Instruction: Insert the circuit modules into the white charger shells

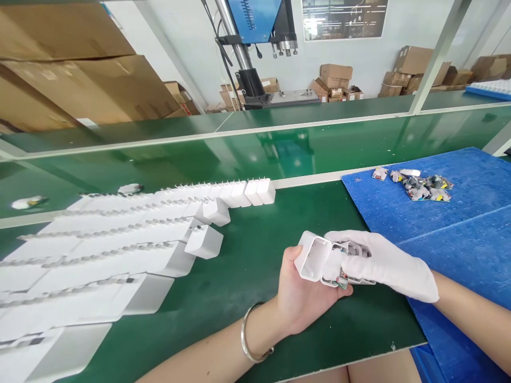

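Observation:
My bare left hand (301,298), a bangle at its wrist, grips a short row of white open-topped plastic housings (315,258) from the left and below. The nearest housing shows an open, hollow inside. My right hand (383,260), in a white glove, reaches over the row with closed fingers. Between its fingertips is a small circuit board (341,280) with components, at the opening of the second housing. Grey and green parts show in the housings beyond it, partly hidden by the glove. How deep the board sits I cannot tell.
Long rows of white housings (154,295) stand on the green bench (223,314) at left. A pile of circuit boards (427,187) lies on a blue sheet (471,229) at right. Two loose pieces lie behind the rows. A blue press (255,21) and cardboard boxes (80,90) stand farther back.

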Demonstrator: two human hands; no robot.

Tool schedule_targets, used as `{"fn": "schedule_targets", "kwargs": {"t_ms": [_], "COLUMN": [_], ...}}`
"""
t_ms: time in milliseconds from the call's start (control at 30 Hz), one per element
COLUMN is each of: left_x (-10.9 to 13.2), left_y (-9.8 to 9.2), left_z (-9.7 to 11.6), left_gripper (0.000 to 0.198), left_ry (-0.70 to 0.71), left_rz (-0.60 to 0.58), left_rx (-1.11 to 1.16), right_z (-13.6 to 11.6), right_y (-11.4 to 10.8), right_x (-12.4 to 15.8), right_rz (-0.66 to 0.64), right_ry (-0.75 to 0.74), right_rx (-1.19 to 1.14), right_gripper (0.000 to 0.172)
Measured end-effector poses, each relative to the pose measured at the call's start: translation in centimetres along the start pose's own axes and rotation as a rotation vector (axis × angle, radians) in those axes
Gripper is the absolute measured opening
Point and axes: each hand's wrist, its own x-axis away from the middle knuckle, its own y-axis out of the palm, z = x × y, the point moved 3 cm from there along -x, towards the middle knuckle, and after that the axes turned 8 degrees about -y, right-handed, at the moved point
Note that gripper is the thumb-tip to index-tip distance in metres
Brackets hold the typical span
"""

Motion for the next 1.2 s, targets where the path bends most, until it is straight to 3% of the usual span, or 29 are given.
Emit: {"fn": "schedule_targets", "kwargs": {"t_ms": [367, 600, 900, 1067, 1133, 1200], "left_x": [-0.1, -0.4, -0.4, -0.5, -0.5, -0.7], "left_y": [-0.3, -0.6, -0.5, -0.4, -0.3, -0.3], "left_z": [-0.3, -0.3, -0.4, -0.4, -0.3, -0.3], "left_gripper": [0.045, 0.047, 0.044, 0.042, 0.038, 0.033], "left_ry": [-0.03, -0.147, -0.101, -0.118, -0.145, -0.168], "left_rz": [-0.084, -0.107, -0.106, -0.097, -0.084, -0.065], "left_rx": [-0.095, -0.075, -0.05, -0.016, 0.016, 0.044], "right_z": [-0.2, 0.0, 0.7, 0.9, 0.9, 0.4], "right_y": [-0.2, -0.3, -0.5, -0.7, -1.3, -1.9], "right_x": [-0.5, -1.0, -1.0, -1.0, -0.6, 0.1], "right_rz": [-0.256, -0.201, -0.138, -0.189, -0.045, 0.248], "right_ry": [0.106, 0.125, 0.111, 0.064, 0.005, -0.129], "right_rx": [-0.037, -0.043, 0.0, 0.095, 0.205, 0.406], "right_gripper": [0.03, 0.025, 0.027, 0.034, 0.038, 0.04]}}
